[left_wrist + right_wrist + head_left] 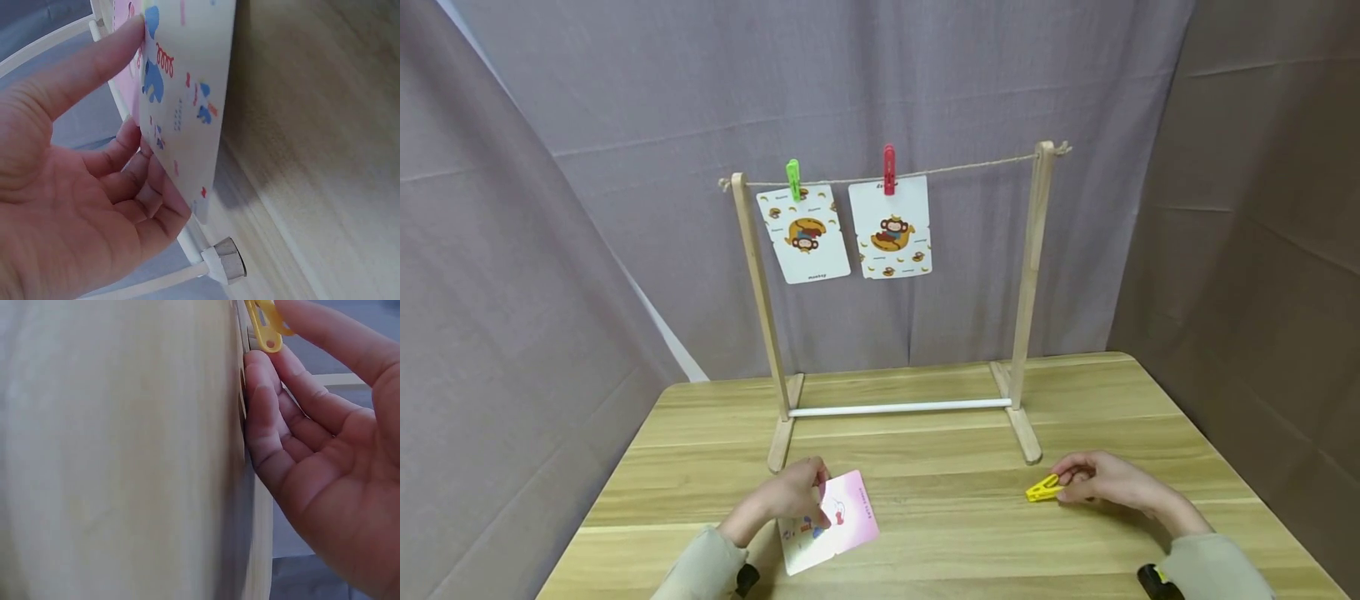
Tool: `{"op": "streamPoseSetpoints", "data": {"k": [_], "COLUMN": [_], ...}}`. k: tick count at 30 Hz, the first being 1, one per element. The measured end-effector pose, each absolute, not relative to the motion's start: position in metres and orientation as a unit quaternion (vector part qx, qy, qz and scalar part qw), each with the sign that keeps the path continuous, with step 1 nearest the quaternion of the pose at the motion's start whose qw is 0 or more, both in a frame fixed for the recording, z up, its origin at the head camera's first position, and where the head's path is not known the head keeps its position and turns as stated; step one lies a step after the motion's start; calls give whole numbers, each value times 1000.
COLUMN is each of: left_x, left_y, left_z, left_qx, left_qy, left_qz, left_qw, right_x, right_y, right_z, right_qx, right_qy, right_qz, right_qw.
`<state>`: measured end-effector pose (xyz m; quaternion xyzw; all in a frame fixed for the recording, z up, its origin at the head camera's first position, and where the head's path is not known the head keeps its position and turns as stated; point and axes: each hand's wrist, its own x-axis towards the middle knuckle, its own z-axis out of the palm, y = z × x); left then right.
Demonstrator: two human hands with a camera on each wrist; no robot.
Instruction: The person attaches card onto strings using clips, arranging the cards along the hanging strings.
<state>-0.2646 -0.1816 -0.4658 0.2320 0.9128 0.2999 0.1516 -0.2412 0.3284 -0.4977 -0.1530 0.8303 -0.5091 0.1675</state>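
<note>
My left hand (793, 493) pinches a pink and white card (850, 521) between thumb and fingers, low over the front left of the table. In the left wrist view, the thumb presses on the printed face of the card (187, 94), and the fingers lie behind it along its edge. Over at the front right, my right hand (1108, 482) holds a yellow clothespin (1042, 490) by its handle end, close to the tabletop. The right wrist view shows only part of that clothespin (267, 331), between thumb and fingers.
A wooden stand (1030, 275) carries a string (977, 166) between two posts. A green clothespin (793, 179) and a red clothespin (889, 171) hold two monkey cards (816, 258) there. A white rod (902, 407) joins the feet. Grey curtains (662, 108) surround the table (940, 550).
</note>
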Motion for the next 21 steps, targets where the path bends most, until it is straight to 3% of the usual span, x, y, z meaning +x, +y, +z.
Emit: {"op": "streamPoseSetpoints", "data": {"k": [21], "left_x": [-272], "left_y": [-184], "left_z": [-464], "left_qx": [238], "left_qy": [899], "left_qz": [358], "left_qw": [82], "right_x": [-247], "right_y": [330], "right_z": [-495], "right_qx": [-98], "right_qy": [800], "right_qz": [-579], "right_qw": [125]}}
